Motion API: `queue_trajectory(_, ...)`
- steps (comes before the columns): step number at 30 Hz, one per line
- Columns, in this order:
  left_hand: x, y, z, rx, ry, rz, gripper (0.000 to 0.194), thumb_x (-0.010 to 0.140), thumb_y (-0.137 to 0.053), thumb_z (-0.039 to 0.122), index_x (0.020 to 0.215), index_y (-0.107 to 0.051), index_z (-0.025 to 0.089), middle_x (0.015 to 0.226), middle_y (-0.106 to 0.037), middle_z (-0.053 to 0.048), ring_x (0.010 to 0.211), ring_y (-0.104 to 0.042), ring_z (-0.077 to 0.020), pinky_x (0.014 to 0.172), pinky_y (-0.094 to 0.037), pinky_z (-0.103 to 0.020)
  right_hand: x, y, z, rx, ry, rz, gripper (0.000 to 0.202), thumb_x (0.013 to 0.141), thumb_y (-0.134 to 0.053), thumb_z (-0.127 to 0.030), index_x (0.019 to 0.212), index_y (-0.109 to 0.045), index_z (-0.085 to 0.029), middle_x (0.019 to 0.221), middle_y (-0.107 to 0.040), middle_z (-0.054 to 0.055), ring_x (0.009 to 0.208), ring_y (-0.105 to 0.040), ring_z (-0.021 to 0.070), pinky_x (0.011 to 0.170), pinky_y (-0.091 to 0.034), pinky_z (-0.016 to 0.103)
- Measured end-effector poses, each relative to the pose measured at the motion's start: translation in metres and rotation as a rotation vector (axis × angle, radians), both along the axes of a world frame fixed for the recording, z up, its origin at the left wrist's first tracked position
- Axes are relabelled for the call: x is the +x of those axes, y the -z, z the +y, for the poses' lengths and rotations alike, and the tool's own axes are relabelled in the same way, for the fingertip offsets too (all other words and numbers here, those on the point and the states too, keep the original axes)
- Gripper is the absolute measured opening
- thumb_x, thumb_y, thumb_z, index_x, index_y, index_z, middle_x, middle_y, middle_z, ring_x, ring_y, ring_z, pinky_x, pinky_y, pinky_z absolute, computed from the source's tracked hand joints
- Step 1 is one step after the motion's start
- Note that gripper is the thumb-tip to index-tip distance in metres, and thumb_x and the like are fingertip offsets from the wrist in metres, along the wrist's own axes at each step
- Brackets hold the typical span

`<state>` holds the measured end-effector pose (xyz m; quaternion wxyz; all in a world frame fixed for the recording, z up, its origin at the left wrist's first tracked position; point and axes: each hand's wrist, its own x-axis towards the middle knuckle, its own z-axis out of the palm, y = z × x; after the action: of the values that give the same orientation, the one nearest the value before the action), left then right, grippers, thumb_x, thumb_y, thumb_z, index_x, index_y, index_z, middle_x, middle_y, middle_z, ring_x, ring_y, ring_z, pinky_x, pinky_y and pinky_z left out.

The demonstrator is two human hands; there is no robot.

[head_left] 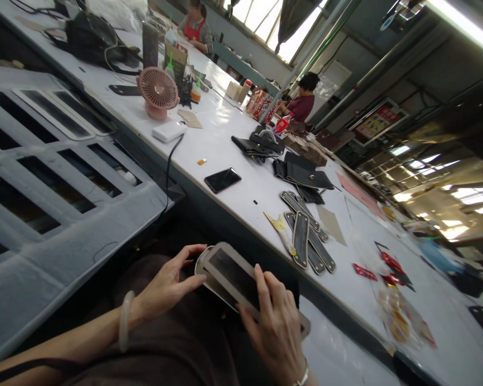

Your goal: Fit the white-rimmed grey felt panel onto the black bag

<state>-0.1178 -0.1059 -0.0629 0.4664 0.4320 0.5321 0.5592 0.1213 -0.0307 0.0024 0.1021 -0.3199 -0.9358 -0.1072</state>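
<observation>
White and glossy, a long desk [217, 123] runs on a slant from the upper left to the lower right, its top catching soft reflections of daylight. Just off its near edge, above the person's lap, a framed panel [235, 273] with a dark centre and a taupe border lies over a pale-edged piece [215, 287]. The left hand [167, 284] pinches the rounded end of the lower piece between thumb and fingers; the right hand [276, 316] grasps the panel, fingers laid across its face and thumb along the side.

On the desk nearby, a black phone [222, 180] lies flat, and dark straps [301, 238] with pale edges overlap beside a yellow-and-white tool [282, 233]. Black pouches [306, 174] are heaped behind them. Farther left stands a pink fan [158, 88]; toward the right are red packets [364, 272] and a clear plastic bag [398, 316].

Left of the desk, a grey slotted rack [132, 214] carries two more framed pieces [54, 115]. Across the room, one person in a red apron [192, 29] and another in a maroon top [301, 107] sit below bright windows [261, 21]. Overhead, a tube light [467, 27] glows beneath the dim ceiling.
</observation>
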Motion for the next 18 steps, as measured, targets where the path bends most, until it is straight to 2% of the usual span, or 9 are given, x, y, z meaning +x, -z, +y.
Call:
queue_trajectory(3, -0.002, 0.001, 0.0, -0.017, 0.02, -0.107, 0.045, 0.084, -0.062, 0.031, 0.127, -0.049, 0.026, 0.134, -0.053, -0.005, 0.125, -0.048, -0.0257, 0.108, -0.036, -0.04, -0.006, -0.006, 0.009, -0.284, -0.054, -0.046, 0.084, 0.079, -0.064, -0.022, 0.148, -0.017, -0.015, 0.13, -0.047, 0.016, 0.111, -0.048, 0.0309, 0.091, -0.043, 0.047)
queue_trajectory(6, -0.004, 0.001, 0.001, -0.045, 0.043, -0.222, 0.043, 0.084, -0.061, 0.031, 0.125, -0.051, 0.024, 0.132, -0.055, -0.007, 0.124, -0.048, -0.0269, 0.106, -0.038, -0.04, -0.013, -0.02, 0.02, -0.609, 0.018, -0.043, 0.088, 0.072, -0.068, -0.022, 0.146, -0.022, -0.016, 0.129, -0.047, 0.011, 0.114, -0.049, 0.0251, 0.098, -0.042, 0.038)
queue_trajectory(8, -0.004, 0.0, 0.003, -0.058, 0.054, -0.274, 0.043, 0.083, -0.062, 0.031, 0.124, -0.052, 0.022, 0.13, -0.056, -0.007, 0.121, -0.051, -0.0275, 0.102, -0.04, -0.039, -0.017, -0.028, 0.024, -0.745, 0.044, -0.049, 0.085, 0.07, -0.069, -0.022, 0.144, -0.029, -0.019, 0.126, -0.048, 0.008, 0.111, -0.052, 0.0214, 0.096, -0.044, 0.033)
queue_trajectory(12, -0.006, -0.003, 0.006, -0.1, 0.051, -0.366, 0.037, 0.088, -0.054, 0.037, 0.121, -0.054, 0.021, 0.12, -0.062, -0.008, 0.11, -0.057, -0.0267, 0.095, -0.044, -0.038, -0.017, -0.034, 0.025, -0.824, 0.053, -0.089, 0.073, 0.071, -0.067, -0.025, 0.139, -0.04, -0.025, 0.125, -0.049, 0.005, 0.109, -0.053, 0.0204, 0.095, -0.044, 0.032)
queue_trajectory(15, -0.008, -0.005, 0.01, -0.118, 0.003, -0.371, 0.033, 0.092, -0.048, 0.041, 0.114, -0.059, 0.019, 0.114, -0.064, -0.007, 0.11, -0.056, -0.0254, 0.097, -0.04, -0.036, -0.016, -0.036, 0.026, -0.846, 0.084, -0.131, 0.071, 0.075, -0.066, -0.03, 0.141, -0.039, -0.027, 0.132, -0.045, 0.006, 0.114, -0.049, 0.0229, 0.1, -0.039, 0.035)
queue_trajectory(18, -0.008, -0.004, 0.015, -0.146, -0.007, -0.367, 0.032, 0.091, -0.049, 0.043, 0.107, -0.061, 0.018, 0.108, -0.065, -0.006, 0.106, -0.056, -0.0242, 0.095, -0.04, -0.034, -0.017, -0.041, 0.031, -0.878, 0.075, -0.174, 0.07, 0.076, -0.066, -0.032, 0.141, -0.04, -0.028, 0.134, -0.043, 0.006, 0.115, -0.048, 0.024, 0.101, -0.038, 0.036)
